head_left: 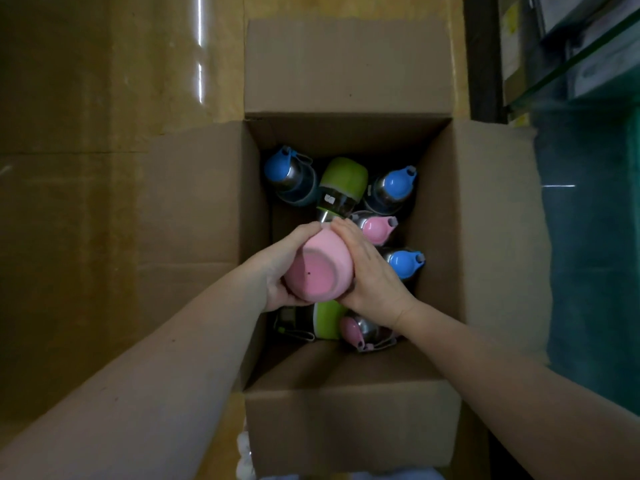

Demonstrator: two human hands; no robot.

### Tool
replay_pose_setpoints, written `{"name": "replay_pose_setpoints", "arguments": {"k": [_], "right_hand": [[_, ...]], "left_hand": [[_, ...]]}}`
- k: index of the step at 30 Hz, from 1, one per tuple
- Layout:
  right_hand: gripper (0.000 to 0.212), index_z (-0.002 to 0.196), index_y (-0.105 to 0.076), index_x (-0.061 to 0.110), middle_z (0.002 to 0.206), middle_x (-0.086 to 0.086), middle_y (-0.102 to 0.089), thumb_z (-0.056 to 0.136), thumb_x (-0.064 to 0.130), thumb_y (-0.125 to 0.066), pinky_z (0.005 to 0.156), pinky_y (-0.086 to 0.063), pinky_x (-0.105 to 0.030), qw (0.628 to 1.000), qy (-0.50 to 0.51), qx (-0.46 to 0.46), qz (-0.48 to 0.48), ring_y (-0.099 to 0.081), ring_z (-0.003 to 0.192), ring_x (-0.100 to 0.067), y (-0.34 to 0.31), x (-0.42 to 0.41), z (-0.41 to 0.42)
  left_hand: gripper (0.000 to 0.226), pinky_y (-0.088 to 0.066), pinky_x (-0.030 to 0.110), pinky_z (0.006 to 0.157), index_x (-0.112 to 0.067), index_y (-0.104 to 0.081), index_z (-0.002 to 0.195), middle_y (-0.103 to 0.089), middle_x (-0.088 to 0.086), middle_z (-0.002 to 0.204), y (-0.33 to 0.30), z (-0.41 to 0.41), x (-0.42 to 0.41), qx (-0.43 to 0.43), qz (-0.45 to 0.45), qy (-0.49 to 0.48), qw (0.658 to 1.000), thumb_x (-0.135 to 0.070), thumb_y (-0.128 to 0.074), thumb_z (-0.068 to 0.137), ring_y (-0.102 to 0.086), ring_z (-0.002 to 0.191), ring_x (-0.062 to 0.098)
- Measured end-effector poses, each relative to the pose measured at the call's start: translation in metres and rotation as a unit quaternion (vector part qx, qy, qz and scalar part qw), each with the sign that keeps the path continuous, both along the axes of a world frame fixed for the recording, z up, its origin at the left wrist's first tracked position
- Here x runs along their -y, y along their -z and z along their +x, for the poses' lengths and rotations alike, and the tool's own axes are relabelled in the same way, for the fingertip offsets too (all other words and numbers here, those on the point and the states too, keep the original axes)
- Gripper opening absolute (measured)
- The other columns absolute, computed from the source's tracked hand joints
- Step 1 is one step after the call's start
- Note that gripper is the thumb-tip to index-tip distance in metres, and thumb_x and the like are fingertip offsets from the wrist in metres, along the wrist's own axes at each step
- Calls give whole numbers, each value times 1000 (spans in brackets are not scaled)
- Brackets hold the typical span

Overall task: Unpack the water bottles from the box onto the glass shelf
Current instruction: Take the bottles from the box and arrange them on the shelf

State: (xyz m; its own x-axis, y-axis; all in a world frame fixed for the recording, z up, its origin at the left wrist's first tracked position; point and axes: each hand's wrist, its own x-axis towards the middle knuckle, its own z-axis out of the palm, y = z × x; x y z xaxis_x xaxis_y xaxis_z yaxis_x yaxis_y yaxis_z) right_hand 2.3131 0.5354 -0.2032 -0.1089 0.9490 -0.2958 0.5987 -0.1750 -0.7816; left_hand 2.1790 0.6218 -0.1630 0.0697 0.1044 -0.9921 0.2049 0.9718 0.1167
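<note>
Both hands hold a pink bottle [320,268] over the open box [440,209], its base turned toward the camera and its top pointing down into the box. The left hand [287,265] curls round the bottle's left side, its fingers [308,232] reaching up over the far edge; the right hand [367,268] wraps the right side, fingers [341,230] bent over the body. Inside the box more bottles lie crowded together: a blue-capped one [284,171] at far left, a green one [341,185] in the middle, another blue-capped one [394,187] at far right, a pink-capped one [377,228] just beside the right hand, a third blue cap [403,263] below it, and a green [327,318] and a pink-capped bottle [353,330] near the wrists. The box sits on the floor [104,133] with its flaps spread. The glass shelf [571,64] shows at upper right.
</note>
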Motion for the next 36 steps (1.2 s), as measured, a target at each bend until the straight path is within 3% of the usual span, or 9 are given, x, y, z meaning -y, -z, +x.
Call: {"name": "replay_pose_setpoints", "arguments": {"k": [5,10,13,17,22,26,29,32,36], "right_hand": [[79,147,-26,22,155,-1,-25,80,-19,-41,118,-19,-27,980,135,-114,-95,-19,140,-5,-19,-3,-5],[27,120,-59,16,123,-11,-61,95,23,-50,92,-51,-41,732,452,-393,-324,-59,111,-26,-34,-27,-9],[36,103,-67,16,109,-13,-68,84,47,-61,79,-53,-43,684,424,-422,-418,-64,98,-28,-39,-37,-5],[36,108,-66,14,108,-12,-68,82,39,-66,94,-48,-47,696,411,-441,-390,-61,107,-29,-43,-44,-1],[39,114,-62,14,98,-8,-69,79,30,-69,92,-49,-43,751,396,-438,-295,-64,94,-23,-74,-48,4],[61,124,-57,15,101,-4,-68,69,34,-76,73,-53,-28,810,379,-384,-232,-64,89,-17,-126,-63,4],[90,126,-54,11,113,-10,-67,46,41,-82,86,-55,-38,835,372,-365,-178,-66,100,-23,-173,-76,4],[70,117,-61,13,110,-10,-70,53,35,-81,96,-50,-44,862,349,-346,-124,-65,104,-26,-229,-85,7],[45,102,-66,19,104,-6,-72,61,29,-81,96,-50,-43,885,323,-332,-48,-66,100,-22,-312,-96,12]], "left_hand": [[64,-52,38,80,-12,-53,123,-59,9,117,-2,1,7,-32,102,7,994,-44,-74,71,-57,102,26],[78,-46,31,86,-16,-44,129,-54,2,121,-7,-3,15,-73,211,116,968,-36,-82,64,-53,108,21],[77,-47,31,87,-19,-44,130,-53,2,123,-14,0,19,-53,235,140,960,-30,-83,65,-53,111,21],[87,-49,36,93,-28,-45,116,-55,1,121,-28,0,17,-1,228,127,965,-41,-82,39,-54,110,19],[40,-38,44,99,-37,-41,126,-48,-3,126,-64,4,6,32,154,79,984,-50,-49,89,-47,118,25],[36,-46,38,86,-27,-46,115,-58,-2,93,-107,11,-1,35,146,2,989,-54,-34,95,-59,90,23],[43,-46,37,84,-25,-49,122,-62,2,99,-146,12,-10,51,165,-9,985,-55,-34,95,-60,82,20],[53,-44,38,86,-24,-50,126,-62,7,118,-193,10,-22,44,184,24,982,-61,-32,92,-61,98,26],[46,-38,41,95,-21,-54,105,-64,0,88,-273,7,-42,32,251,57,966,-58,-27,95,-59,90,22]]}}
